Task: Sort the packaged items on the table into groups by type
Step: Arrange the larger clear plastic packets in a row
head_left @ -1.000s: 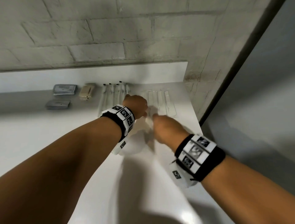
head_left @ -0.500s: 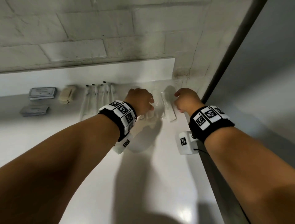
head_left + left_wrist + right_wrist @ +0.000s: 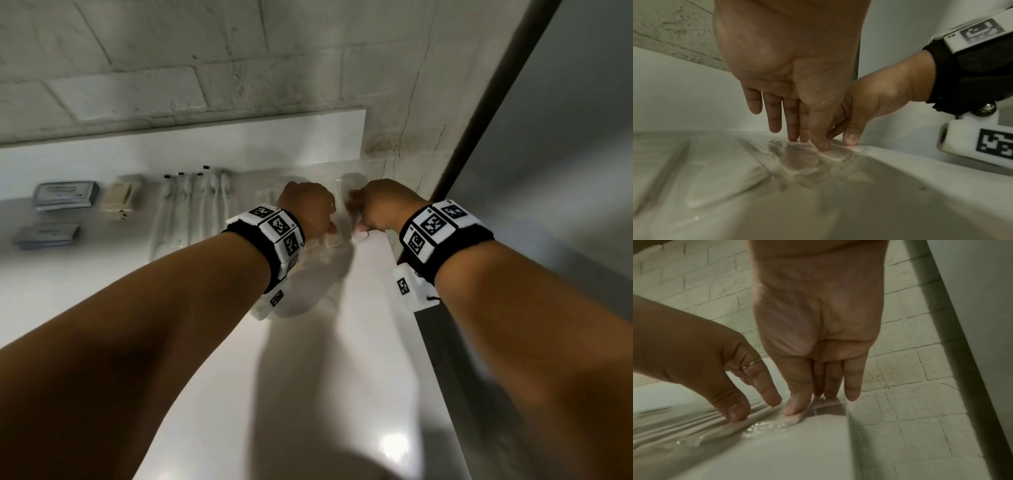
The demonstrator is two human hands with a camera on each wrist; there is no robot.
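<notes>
Several long white items in clear wrappers (image 3: 334, 240) lie side by side at the far right of the white table (image 3: 359, 342). My left hand (image 3: 308, 212) is over them, and its straight fingers (image 3: 793, 134) press down on the wrappers (image 3: 807, 160). My right hand (image 3: 380, 205) is just to its right by the table's edge. Its thumb (image 3: 795, 408) presses on the end of the rightmost wrapped item (image 3: 791, 420), with the fingers straight behind it. Neither hand lifts anything.
Along the back, to the left, lie a row of wrapped white sticks with black tips (image 3: 202, 205), a beige packet (image 3: 120, 198) and two grey packets (image 3: 65, 195) (image 3: 46, 234). A brick wall (image 3: 205, 68) stands behind. The table's right edge (image 3: 421, 325) drops off beside my right wrist.
My right hand went from the near middle of the table up to the far right, then in beside my left hand onto the rightmost wrapper. My left hand stayed on the wrappers.
</notes>
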